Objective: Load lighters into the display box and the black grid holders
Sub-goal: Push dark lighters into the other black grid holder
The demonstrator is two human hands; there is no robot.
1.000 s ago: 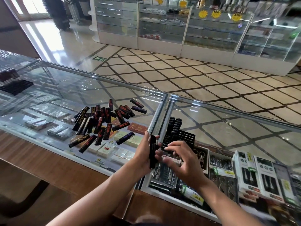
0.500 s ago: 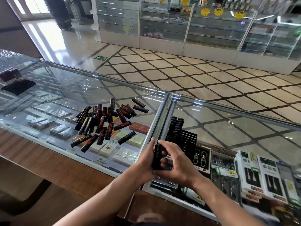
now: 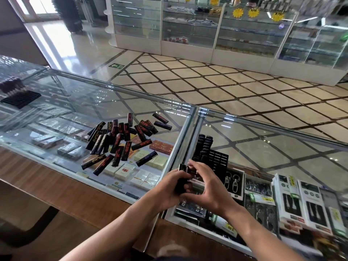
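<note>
Head view: the left hand grips a dark lighter upright, just above the glass bench. The right hand curls fingers and thumb round the same lighter. Just behind them stands a black grid holder, partly filled. To the left, loose lighters lie heaped on the glass.

Clear glass counter top. From the left hand:
- heap of loose black-and-red cylindrical lighters on the glass at 11 o'clock
- black plastic grid holder at 1 o'clock, just behind; upright lighters apparently in its left rows
- second black grid holder at 10 o'clock, well apart
</note>
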